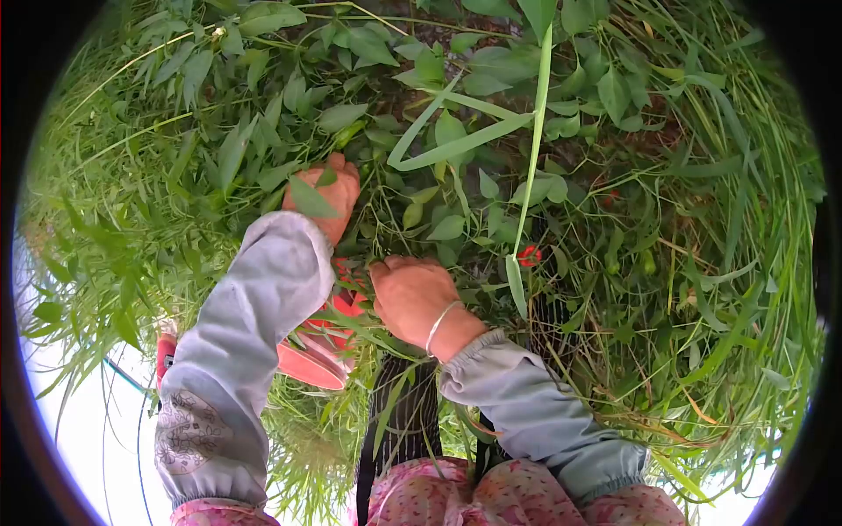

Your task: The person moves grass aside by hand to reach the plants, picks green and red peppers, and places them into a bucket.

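Directions read from the centre of the view, twelve at the top.

Plant: leafy, green, many-stemmed; from the centre up through twelve o'clock, foliage around both hands.

Left hand: at ten o'clock, in the foliage; one broad leaf lies across its back. Fingers curled, partly hidden; whether they hold a stem or anything else, cannot tell.

Right hand: at six o'clock, close to the centre, back uppermost. Fingers bent under and out of sight; grip cannot be told. Thin pale bracelet at the wrist.

Red item: at eight o'clock, between the hands, part-covered by stems; kind unclear.

Pink-red rim: between seven and eight o'clock, curved, below the red item; rest hidden.

Red fruit: at three o'clock, low in the foliage, just beside the drooping end of a long blade that hangs from one o'clock. Second red spot, at two o'clock, small and blurred.

Left sleeve: at eight o'clock, pale grey, printed patch near the elbow. Right sleeve: between four and five o'clock, grey, gathered at both ends.

Striped cloth: at six o'clock, dark. Pink patterned garment: at five o'clock, lower edge.

Grass: three o'clock, far edge, tall and dense.
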### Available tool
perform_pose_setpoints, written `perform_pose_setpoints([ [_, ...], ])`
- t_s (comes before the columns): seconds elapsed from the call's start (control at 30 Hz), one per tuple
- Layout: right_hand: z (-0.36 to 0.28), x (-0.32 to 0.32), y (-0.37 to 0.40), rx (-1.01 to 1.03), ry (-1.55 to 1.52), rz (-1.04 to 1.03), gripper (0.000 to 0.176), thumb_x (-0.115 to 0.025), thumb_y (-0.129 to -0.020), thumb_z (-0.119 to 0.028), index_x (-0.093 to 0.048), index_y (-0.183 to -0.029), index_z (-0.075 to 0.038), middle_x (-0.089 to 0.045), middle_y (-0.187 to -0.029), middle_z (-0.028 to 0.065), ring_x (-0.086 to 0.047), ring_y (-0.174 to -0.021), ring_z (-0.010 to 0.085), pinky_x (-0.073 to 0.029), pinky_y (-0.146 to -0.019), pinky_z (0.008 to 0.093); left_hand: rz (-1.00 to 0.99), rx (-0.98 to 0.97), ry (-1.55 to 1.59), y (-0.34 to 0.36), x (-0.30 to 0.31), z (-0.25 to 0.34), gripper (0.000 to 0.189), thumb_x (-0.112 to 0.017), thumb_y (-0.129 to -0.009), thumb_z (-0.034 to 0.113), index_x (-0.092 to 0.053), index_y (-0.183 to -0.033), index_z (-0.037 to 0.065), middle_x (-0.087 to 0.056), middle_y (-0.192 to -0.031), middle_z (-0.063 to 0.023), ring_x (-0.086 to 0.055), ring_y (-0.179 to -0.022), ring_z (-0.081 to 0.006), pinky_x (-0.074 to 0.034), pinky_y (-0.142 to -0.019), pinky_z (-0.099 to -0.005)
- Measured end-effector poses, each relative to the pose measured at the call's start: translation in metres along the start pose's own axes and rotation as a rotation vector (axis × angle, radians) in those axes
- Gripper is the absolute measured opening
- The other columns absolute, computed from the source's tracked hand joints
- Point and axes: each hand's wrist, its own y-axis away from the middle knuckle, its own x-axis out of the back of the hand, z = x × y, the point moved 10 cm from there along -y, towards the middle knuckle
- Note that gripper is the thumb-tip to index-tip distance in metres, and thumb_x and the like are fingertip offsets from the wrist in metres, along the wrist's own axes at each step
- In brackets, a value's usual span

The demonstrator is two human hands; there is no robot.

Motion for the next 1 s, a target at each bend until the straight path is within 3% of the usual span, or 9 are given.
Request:
perform_pose_setpoints([
  [0.1, -0.002, -0.001, -0.001, -0.002, -0.031, 0.009, 0.034, -0.057, -0.074, -0.019, -0.057, -0.104, -0.002, -0.060, -0.090, 0.0113, -0.060, -0.086, 0.0277, -0.048, -0.073, 0.0395, -0.074, -0.129, 0.080, -0.003, -0.027, 0.003, 0.017, -0.057, -0.077, 0.013, -0.058, -0.088, 0.000, -0.061, -0.075, -0.0159, -0.062, -0.072, -0.0318, -0.050, -0.064, -0.0402],
  [0.17, -0.003, -0.001, 0.000, -0.009, -0.052, 0.018, 0.034, -0.057, -0.074, -0.019, -0.057, -0.104, -0.002, -0.060, -0.090, 0.0116, -0.060, -0.085, 0.0282, -0.048, -0.074, 0.0399, -0.278, -0.159, 0.056, -0.003, -0.002, 0.015, 0.020, -0.056, -0.080, 0.015, -0.058, -0.090, -0.001, -0.062, -0.076, -0.0179, -0.063, -0.074, -0.0329, -0.050, -0.066, -0.0409],
  [0.3, -0.007, 0.006, 0.000, 0.011, -0.092, 0.067, 0.035, -0.056, -0.074, -0.019, -0.056, -0.105, -0.002, -0.060, -0.090, 0.0124, -0.060, -0.084, 0.0293, -0.048, -0.074, 0.0401, -0.184, -0.037, 0.501, -0.005, 0.007, 0.002, 0.031, -0.055, -0.079, 0.021, -0.059, -0.101, 0.001, -0.062, -0.082, -0.0216, -0.060, -0.082, -0.0378, -0.047, -0.076, -0.0441],
  [0.33, -0.009, 0.009, 0.001, 0.024, -0.107, 0.089, 0.035, -0.056, -0.074, -0.018, -0.056, -0.105, -0.002, -0.060, -0.090, 0.0127, -0.060, -0.084, 0.0296, -0.048, -0.074, 0.0400, -0.293, 0.152, 0.627, -0.005, 0.007, -0.011, 0.033, -0.054, -0.077, 0.021, -0.059, -0.104, 0.002, -0.062, -0.088, -0.0223, -0.059, -0.085, -0.0386, -0.046, -0.079, -0.0442],
  [0.57, -0.011, 0.016, 0.001, 0.040, -0.194, 0.138, 0.037, -0.057, -0.073, -0.017, -0.056, -0.106, -0.001, -0.059, -0.089, 0.0138, -0.060, -0.083, 0.0301, -0.048, -0.073, 0.0396, 0.085, 0.102, 0.884, 0.019, 0.039, -0.020, 0.026, -0.058, -0.077, 0.014, -0.055, -0.100, 0.003, -0.061, -0.087, -0.0201, -0.059, -0.086, -0.0365, -0.047, -0.074, -0.0406],
  [0.6, -0.012, 0.018, 0.002, 0.045, -0.207, 0.155, 0.037, -0.057, -0.073, -0.017, -0.056, -0.107, -0.001, -0.059, -0.089, 0.0138, -0.060, -0.083, 0.0303, -0.048, -0.073, 0.0399, 0.033, 0.119, 1.035, 0.022, 0.037, -0.019, 0.032, -0.059, -0.077, 0.013, -0.051, -0.107, 0.005, -0.060, -0.091, -0.0203, -0.058, -0.085, -0.0371, -0.047, -0.072, -0.0403],
  [0.7, -0.011, 0.021, 0.001, 0.044, -0.238, 0.174, 0.039, -0.057, -0.073, -0.017, -0.055, -0.109, -0.001, -0.059, -0.088, 0.0140, -0.060, -0.081, 0.0312, -0.048, -0.072, 0.0409, 0.181, 0.015, 1.039, 0.043, 0.069, -0.013, 0.037, -0.059, -0.077, 0.011, -0.048, -0.112, 0.006, -0.060, -0.093, -0.0200, -0.058, -0.084, -0.0375, -0.047, -0.071, -0.0407],
  [0.73, -0.011, 0.021, 0.001, 0.043, -0.248, 0.175, 0.039, -0.057, -0.073, -0.017, -0.055, -0.109, -0.001, -0.059, -0.088, 0.0141, -0.060, -0.081, 0.0315, -0.048, -0.072, 0.0412, 0.231, -0.026, 1.034, 0.049, 0.073, -0.013, 0.033, -0.056, -0.078, 0.005, -0.050, -0.111, 0.005, -0.059, -0.088, -0.0133, -0.059, -0.077, -0.0292, -0.047, -0.072, -0.0361],
  [1.0, -0.015, 0.029, 0.004, 0.075, -0.301, 0.228, 0.034, -0.058, -0.072, -0.017, -0.055, -0.102, -0.001, -0.059, -0.087, 0.0146, -0.060, -0.078, 0.0324, -0.048, -0.068, 0.0431, 0.341, -0.054, 0.733, 0.061, 0.100, -0.010, 0.032, -0.057, -0.072, 0.004, -0.049, -0.103, 0.002, -0.056, -0.082, -0.0172, -0.056, -0.075, -0.0381, -0.046, -0.065, -0.0413],
])
